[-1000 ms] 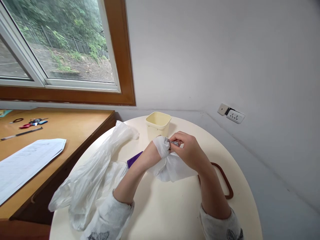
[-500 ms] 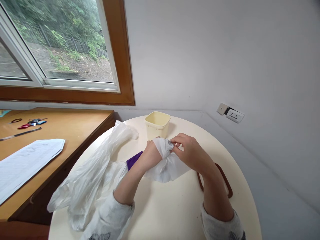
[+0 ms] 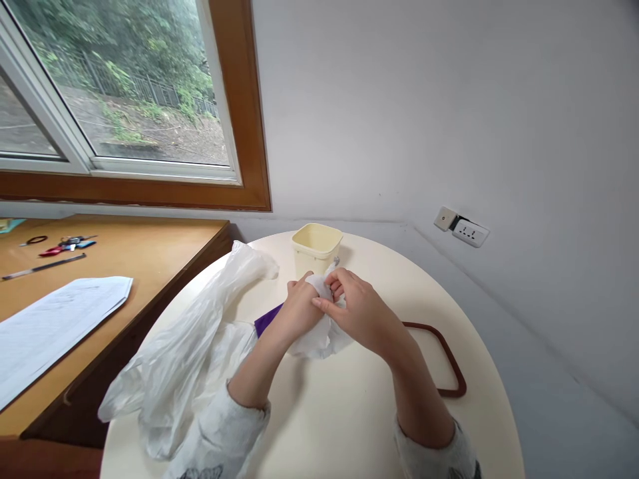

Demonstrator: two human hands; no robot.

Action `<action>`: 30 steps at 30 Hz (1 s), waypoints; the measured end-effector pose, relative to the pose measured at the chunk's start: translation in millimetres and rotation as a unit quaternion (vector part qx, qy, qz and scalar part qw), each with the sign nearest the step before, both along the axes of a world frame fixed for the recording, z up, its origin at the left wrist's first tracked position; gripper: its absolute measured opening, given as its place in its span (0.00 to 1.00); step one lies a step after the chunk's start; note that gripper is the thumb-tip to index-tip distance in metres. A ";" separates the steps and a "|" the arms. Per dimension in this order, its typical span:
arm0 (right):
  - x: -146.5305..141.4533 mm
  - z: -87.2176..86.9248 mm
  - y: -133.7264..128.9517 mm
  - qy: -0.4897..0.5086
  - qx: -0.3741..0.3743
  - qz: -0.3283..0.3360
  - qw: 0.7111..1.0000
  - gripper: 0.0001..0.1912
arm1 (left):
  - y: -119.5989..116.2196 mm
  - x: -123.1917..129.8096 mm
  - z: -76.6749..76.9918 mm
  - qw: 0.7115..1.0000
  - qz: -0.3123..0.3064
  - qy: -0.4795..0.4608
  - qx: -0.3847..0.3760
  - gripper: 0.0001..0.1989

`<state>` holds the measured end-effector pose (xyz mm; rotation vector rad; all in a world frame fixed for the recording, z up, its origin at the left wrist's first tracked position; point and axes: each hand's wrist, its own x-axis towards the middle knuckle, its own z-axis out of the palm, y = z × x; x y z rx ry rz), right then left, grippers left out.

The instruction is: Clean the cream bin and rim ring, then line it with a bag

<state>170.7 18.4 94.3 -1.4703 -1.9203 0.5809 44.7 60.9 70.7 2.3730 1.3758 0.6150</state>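
At far left I see papers [image 3: 64,326] on the wooden desk [image 3: 170,243]. On the left of the round table [image 3: 344,419], a crumpled translucent bag [image 3: 194,346] sprawls, a purple piece [image 3: 267,320] showing just beside my left forearm. My left hand [image 3: 301,305] has the white plastic [image 3: 317,340] looped over it; its fingers are mostly hidden, so I can't tell its grip. Beyond, at the far edge, stands a cream tub [image 3: 310,261]. My right hand [image 3: 360,307] curls narrowly against that plastic; whether it pinches any, I can't tell. Right of it lies a brown frame [image 3: 453,362], partly behind my forearm.
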 end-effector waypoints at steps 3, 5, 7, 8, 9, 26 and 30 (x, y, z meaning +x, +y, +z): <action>3.4 -1.6 1.7 -0.005 -0.011 0.002 1.000 0.08 | -2.7 -1.4 5.7 0.999 -0.018 0.000 -0.037 0.08; 5.3 -2.5 3.0 -0.019 -0.008 0.003 1.000 0.07 | -2.6 -2.9 6.9 0.998 -0.029 -0.002 -0.054 0.08; 6.0 -4.2 4.8 -0.035 0.001 -0.003 0.999 0.04 | -2.0 -4.3 6.3 0.997 -0.035 -0.013 -0.061 0.08; 6.0 -5.3 5.9 -0.043 0.007 -0.009 0.999 0.03 | -1.8 -4.8 5.7 0.997 -0.036 -0.022 -0.060 0.08; 5.6 -6.4 7.0 -0.049 0.014 -0.018 0.999 0.02 | -1.8 -5.1 5.1 0.997 -0.037 -0.030 -0.059 0.07; 5.8 -12.6 20.5 -0.026 0.043 -0.076 0.996 0.10 | -7.0 -5.3 12.3 0.991 -0.064 -0.094 -0.075 0.09; 5.7 -16.5 25.1 0.030 0.051 -0.055 0.997 0.17 | -6.7 -8.2 14.3 0.987 -0.062 -0.116 -0.094 0.10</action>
